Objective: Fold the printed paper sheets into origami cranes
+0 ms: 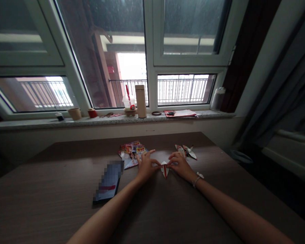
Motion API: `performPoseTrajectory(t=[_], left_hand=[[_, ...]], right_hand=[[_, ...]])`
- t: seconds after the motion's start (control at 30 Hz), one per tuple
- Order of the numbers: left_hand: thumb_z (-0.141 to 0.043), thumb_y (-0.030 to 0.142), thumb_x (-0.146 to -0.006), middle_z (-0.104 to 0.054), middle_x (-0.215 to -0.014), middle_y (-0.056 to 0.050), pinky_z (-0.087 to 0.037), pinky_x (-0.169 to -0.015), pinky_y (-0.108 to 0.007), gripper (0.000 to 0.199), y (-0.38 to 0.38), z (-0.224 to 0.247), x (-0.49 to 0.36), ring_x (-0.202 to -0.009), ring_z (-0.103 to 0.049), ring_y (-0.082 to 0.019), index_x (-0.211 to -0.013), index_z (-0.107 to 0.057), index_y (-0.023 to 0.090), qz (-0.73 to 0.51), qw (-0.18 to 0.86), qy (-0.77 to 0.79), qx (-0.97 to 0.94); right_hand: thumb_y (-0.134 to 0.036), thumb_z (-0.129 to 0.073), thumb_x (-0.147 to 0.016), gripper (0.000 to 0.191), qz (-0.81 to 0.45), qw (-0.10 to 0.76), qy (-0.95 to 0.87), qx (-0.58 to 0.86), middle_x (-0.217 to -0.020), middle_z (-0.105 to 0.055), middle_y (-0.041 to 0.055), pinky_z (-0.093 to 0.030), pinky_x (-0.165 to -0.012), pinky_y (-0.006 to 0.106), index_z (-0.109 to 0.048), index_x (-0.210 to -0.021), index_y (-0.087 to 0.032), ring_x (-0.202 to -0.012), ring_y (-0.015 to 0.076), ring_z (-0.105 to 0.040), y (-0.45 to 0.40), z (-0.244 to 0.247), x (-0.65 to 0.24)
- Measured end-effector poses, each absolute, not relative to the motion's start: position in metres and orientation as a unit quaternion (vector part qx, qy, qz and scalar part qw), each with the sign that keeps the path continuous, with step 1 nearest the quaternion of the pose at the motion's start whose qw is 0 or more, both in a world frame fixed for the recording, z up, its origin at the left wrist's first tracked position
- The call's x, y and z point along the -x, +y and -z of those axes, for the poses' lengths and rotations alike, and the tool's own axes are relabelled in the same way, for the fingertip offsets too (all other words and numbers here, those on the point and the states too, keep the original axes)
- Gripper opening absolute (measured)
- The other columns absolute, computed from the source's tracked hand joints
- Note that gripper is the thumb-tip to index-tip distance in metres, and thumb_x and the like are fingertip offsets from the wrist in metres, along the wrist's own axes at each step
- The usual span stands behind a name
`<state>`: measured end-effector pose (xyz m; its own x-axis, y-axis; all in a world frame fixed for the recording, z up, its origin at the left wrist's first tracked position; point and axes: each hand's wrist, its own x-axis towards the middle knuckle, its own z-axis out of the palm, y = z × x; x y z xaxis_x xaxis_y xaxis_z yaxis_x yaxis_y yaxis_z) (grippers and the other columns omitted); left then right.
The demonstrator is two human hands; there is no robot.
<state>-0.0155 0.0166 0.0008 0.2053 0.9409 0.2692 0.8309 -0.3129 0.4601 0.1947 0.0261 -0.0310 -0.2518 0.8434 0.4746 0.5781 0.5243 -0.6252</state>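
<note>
A small folded paper piece [165,170], white with a red stripe, lies between my hands on the brown table [152,217], its point toward me. My left hand [146,166] pinches its left edge with thumb and a finger, other fingers raised. My right hand [181,165], a bracelet at its wrist, pinches the right edge. Just beyond my right hand are folded paper shapes [191,152], partly hidden by it. Colourful printed sheets [130,159] lie in a pile behind my left hand.
A phone [108,183] lies left of my left forearm. Along the windowsill [104,122] stand a paper cup [74,114], a red container [92,113], a plastic cup with straw [128,101], a beige flask [140,101], scissors [170,113] on papers, and a bottle [218,99].
</note>
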Motion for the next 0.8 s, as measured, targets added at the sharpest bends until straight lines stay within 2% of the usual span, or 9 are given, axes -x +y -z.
performPoseTrajectory(t=[0.17,0.23,0.37,0.43,0.57,0.8], left_hand=[[-0.078,0.032,-0.075,-0.044,-0.152,0.002,0.005,-0.111,-0.073,0.007,0.019,-0.002,0.021,-0.139,-0.031,-0.037,-0.081,-0.079,0.036,-0.224,0.110,0.558,-0.792],[-0.076,0.035,-0.077,-0.043,-0.152,0.002,0.005,-0.111,-0.074,0.004,0.020,-0.002,0.022,-0.139,-0.031,-0.037,-0.079,-0.079,0.034,-0.221,0.113,0.554,-0.794],[-0.070,0.036,-0.081,-0.046,-0.150,0.001,0.006,-0.111,-0.072,0.011,0.017,-0.001,0.017,-0.139,-0.031,-0.034,-0.075,-0.076,0.029,-0.233,0.108,0.557,-0.790],[-0.071,0.034,-0.081,-0.047,-0.148,0.000,0.006,-0.109,-0.074,0.005,0.016,-0.001,0.014,-0.139,-0.032,-0.033,-0.081,-0.074,0.030,-0.233,0.109,0.558,-0.789],[-0.072,0.034,-0.079,-0.046,-0.149,-0.003,0.005,-0.108,-0.075,0.016,0.013,-0.001,0.010,-0.139,-0.033,-0.034,-0.095,-0.074,0.035,-0.220,0.105,0.571,-0.784],[-0.071,0.036,-0.080,-0.047,-0.148,-0.003,0.001,-0.106,-0.078,0.007,0.018,0.004,0.003,-0.138,-0.033,-0.037,-0.084,-0.075,0.031,-0.229,0.094,0.591,-0.768]], right_hand=[[-0.023,-0.073,-0.079,0.004,-0.194,0.369,-0.788,0.453,-0.105,-0.065,0.0050,-0.035,-0.104,0.042,-0.076,-0.076,-0.024,-0.111,0.0239,-0.050,0.021,0.027,-0.200],[-0.026,-0.071,-0.081,0.007,-0.196,0.370,-0.783,0.460,-0.105,-0.065,0.0056,-0.035,-0.103,0.042,-0.075,-0.076,-0.023,-0.112,0.0241,-0.050,0.020,0.025,-0.199],[-0.031,-0.070,-0.082,0.011,-0.187,0.356,-0.778,0.483,-0.102,-0.065,0.0066,-0.036,-0.101,0.042,-0.074,-0.078,-0.022,-0.109,0.0250,-0.050,0.022,0.024,-0.195],[-0.030,-0.070,-0.081,0.008,-0.178,0.344,-0.777,0.496,-0.103,-0.064,0.0067,-0.035,-0.101,0.043,-0.074,-0.082,-0.023,-0.109,0.0256,-0.050,0.024,0.024,-0.192],[-0.028,-0.072,-0.079,0.008,-0.170,0.329,-0.767,0.524,-0.104,-0.063,0.0068,-0.034,-0.101,0.043,-0.074,-0.085,-0.023,-0.111,0.0269,-0.047,0.026,0.024,-0.188],[-0.032,-0.071,-0.079,0.008,-0.163,0.331,-0.754,0.543,-0.107,-0.061,0.0059,-0.034,-0.099,0.042,-0.074,-0.083,-0.025,-0.111,0.0265,-0.048,0.026,0.026,-0.184]])
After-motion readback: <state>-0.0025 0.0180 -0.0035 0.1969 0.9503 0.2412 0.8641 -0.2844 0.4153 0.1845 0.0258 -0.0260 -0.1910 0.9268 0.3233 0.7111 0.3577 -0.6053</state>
